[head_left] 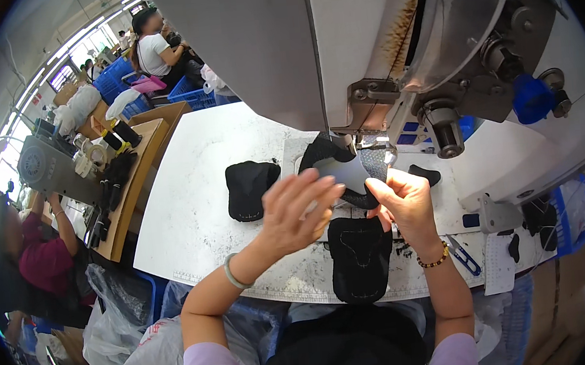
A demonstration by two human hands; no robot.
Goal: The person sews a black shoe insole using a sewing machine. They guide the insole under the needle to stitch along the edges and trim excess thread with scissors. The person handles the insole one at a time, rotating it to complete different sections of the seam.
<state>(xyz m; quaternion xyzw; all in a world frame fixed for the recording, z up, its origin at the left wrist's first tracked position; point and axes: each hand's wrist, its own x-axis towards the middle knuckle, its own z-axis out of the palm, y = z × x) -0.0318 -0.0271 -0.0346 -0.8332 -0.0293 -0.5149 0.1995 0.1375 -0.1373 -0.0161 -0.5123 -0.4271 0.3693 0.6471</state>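
Note:
A curved black and grey fabric piece (318, 153), like a shoe upper, lies under the needle area of a sewing machine (370, 115). My right hand (407, 203) pinches its near edge between thumb and fingers. Raised over the table to the left of it, my left hand (299, 210) has its fingers stretched out, slightly blurred, and grips nothing that I can see. Black fabric pieces (361, 260) with pale marking lines lie in front of me, near the table edge. Beyond my left hand rest more black pieces (245, 187), partly covered by it.
Blue-handled thread snips (464, 256) lie right of my right wrist, beside a white paper (499, 264). Dark lint dots the white table (183, 221). A blue basket (574, 215) stands at the right. Co-workers (156, 51) sit at the far left, near another machine (59, 170).

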